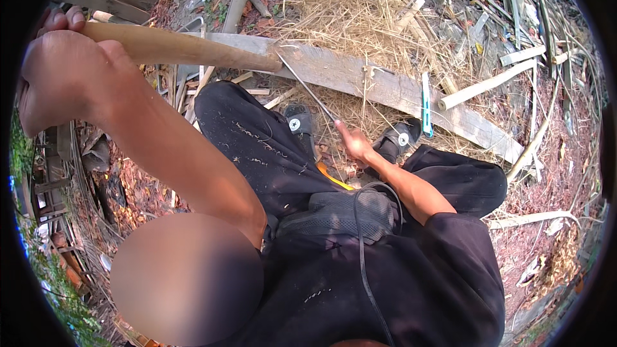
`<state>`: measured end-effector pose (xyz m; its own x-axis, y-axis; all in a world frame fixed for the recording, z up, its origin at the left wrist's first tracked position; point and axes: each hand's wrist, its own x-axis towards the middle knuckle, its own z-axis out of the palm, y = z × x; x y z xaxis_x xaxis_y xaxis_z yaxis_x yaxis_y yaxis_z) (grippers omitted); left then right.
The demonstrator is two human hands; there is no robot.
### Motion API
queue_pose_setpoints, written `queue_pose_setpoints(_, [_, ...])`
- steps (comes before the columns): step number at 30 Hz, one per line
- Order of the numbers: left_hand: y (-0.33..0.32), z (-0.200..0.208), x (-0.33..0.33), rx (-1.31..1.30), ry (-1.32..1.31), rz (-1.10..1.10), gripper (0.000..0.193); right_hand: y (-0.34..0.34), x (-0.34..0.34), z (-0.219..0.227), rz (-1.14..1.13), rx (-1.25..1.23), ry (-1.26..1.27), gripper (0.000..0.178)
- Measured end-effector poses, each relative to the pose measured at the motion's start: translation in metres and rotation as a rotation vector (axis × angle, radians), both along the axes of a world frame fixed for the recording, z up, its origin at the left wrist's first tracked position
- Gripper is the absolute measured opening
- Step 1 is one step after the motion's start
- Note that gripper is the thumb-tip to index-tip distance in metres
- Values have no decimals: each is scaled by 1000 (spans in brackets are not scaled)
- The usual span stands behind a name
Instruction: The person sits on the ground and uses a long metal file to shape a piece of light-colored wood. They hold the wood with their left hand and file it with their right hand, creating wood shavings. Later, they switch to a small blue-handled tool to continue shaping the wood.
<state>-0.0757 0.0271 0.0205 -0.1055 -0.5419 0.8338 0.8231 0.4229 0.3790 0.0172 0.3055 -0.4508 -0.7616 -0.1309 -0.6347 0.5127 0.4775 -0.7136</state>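
Note:
My left hand [71, 71], raised at the upper left, is wrapped round the far end of a smooth tan pole [180, 46] that looks like bamboo. The pole slants slightly down to the right, its other end over a grey wooden plank [334, 71]. In front of my lap, my right hand [353, 142] is closed round the handle of a thin knife-like metal tool [308, 90]. Its narrow shaft points up and left, with the tip beside the pole's right end; whether they touch I cannot tell. A teal box cutter [426, 104] lies across the plank, right of my right hand.
Thin straw-like shavings [347, 9] are heaped beyond the plank. A cut bamboo piece [485, 85] and long split strips [514, 9] lie at the right. My legs [257, 135] are bent on both sides, and a dark cord [363, 257] hangs down my front.

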Motion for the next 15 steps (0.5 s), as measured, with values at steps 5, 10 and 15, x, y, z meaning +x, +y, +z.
queue_pose_setpoints(5, [49,-4,14,81,88,196,15,-13,-20,74,-115,-295,-230,64])
queue_pose_setpoints(10, [24,1,13,128,-42,126,14,-15,-36,130,-113,-506,-20,64])
queue_pose_setpoints(15, [22,5,14,113,-30,76,11,-2,-49,149,-49,-513,205,62])
